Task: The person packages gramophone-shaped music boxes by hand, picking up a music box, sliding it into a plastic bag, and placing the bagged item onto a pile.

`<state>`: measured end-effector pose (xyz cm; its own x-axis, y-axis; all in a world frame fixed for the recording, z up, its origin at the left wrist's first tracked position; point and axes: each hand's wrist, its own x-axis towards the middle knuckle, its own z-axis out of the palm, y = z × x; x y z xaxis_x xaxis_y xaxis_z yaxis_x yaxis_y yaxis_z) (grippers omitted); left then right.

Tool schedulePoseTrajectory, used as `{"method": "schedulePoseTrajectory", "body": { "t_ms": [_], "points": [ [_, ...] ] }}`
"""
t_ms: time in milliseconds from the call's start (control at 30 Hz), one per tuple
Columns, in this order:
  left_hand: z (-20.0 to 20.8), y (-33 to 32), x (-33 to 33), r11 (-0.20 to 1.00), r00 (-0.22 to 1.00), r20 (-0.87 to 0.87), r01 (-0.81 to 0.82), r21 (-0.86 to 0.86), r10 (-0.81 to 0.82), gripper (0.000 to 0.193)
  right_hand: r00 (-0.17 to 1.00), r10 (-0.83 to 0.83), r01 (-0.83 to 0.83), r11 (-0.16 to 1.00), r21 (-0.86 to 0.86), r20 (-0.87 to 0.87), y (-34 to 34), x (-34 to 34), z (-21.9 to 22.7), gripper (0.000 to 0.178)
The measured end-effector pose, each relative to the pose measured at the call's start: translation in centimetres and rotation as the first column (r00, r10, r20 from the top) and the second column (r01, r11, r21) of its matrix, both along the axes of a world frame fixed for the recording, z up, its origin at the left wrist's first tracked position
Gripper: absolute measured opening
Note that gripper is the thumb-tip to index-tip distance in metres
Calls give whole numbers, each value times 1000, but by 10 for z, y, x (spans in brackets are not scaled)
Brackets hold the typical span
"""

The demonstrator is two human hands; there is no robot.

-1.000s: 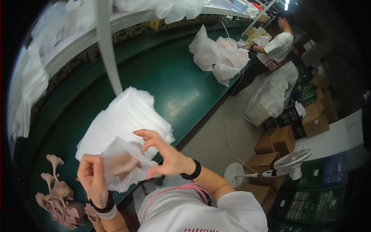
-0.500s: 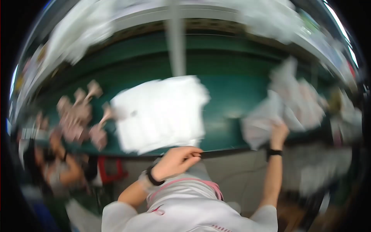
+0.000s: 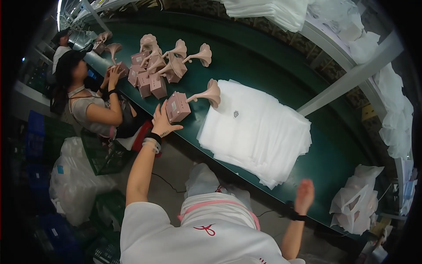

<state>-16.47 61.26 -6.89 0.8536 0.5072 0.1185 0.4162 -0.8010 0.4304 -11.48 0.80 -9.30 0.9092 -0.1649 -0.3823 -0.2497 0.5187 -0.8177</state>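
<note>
My left hand (image 3: 161,120) is at the near side of a pink gramophone-shaped box with a flared horn (image 3: 179,107). Its fingers are spread and its thumb stands apart; the fingertips reach the box's left side, not wrapped round it. The horn points right, over the edge of a stack of white foam sheets (image 3: 257,132). A small grey piece (image 3: 236,114) lies on the top sheet. My right hand (image 3: 304,193), smeared by motion, is raised at the table's near edge, right of the stack. Nothing shows in it, but its fingers are unclear.
Several more pink gramophones (image 3: 156,66) crowd the green table (image 3: 246,57) farther left. A co-worker (image 3: 85,97) sits there, hands on another one. White wrapped items (image 3: 357,200) lie at the right end. A grey post (image 3: 351,77) rises behind the stack.
The view has swung left. My left hand has gone from the table's front edge to the nearest pink gramophone. My right hand has let go of the white wrapped item and come away.
</note>
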Motion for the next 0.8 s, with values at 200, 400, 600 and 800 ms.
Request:
{"method": "schedulePoseTrajectory", "body": {
  "t_ms": [200,400,600,800],
  "points": [
    [-16,77,54,904,920,-53,369,-216,-388,114,805,589,-592,790,-157,-70,268,-55,-10,28],
    [-20,64,52,755,772,306,625,-200,-558,111,764,584,-303,700,647,-275,343,-13,55,53],
    [29,16,66,419,176,559,841,342,-810,88,894,419,-65,466,882,-156,311,-6,105,56],
    [-30,-91,69,750,747,258,653,-106,-613,64,937,336,-278,885,-373,99,297,-62,156,45]
  ]
}}
